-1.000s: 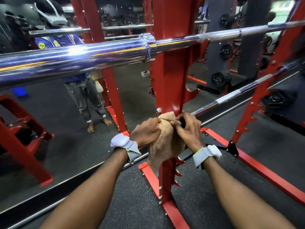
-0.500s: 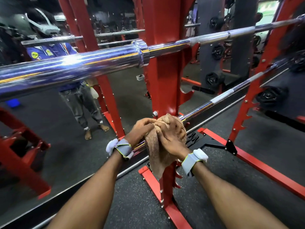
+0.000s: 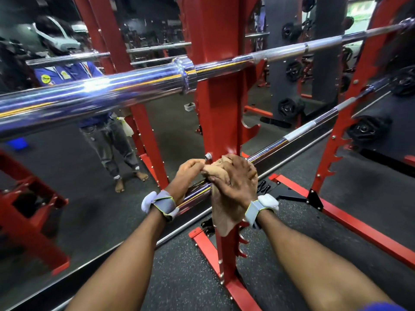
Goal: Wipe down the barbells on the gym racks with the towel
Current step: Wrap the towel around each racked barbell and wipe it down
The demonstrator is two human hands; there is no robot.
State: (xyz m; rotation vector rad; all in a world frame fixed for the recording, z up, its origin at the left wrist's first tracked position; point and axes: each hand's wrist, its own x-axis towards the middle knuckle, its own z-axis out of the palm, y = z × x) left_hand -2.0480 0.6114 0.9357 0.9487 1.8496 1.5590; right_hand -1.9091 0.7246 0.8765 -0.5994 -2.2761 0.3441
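Wiping the lower barbell (image 3: 292, 138) where it crosses the red upright (image 3: 220, 122): towel (image 3: 224, 216) is draped over the bar, tail hanging in front of the post. Right hand (image 3: 233, 178) clamps over towel and bar, fingers curled round both. Left hand (image 3: 188, 173) pinches the towel's top edge beside the bolt (image 3: 207, 156). Risk: cloth snags on the bolt or the upright's hooks (image 3: 243, 241), or the tail slides off slick chrome if the grip eases. Versus a second ago: right hand has gone from pinching the top edge to covering the towel.
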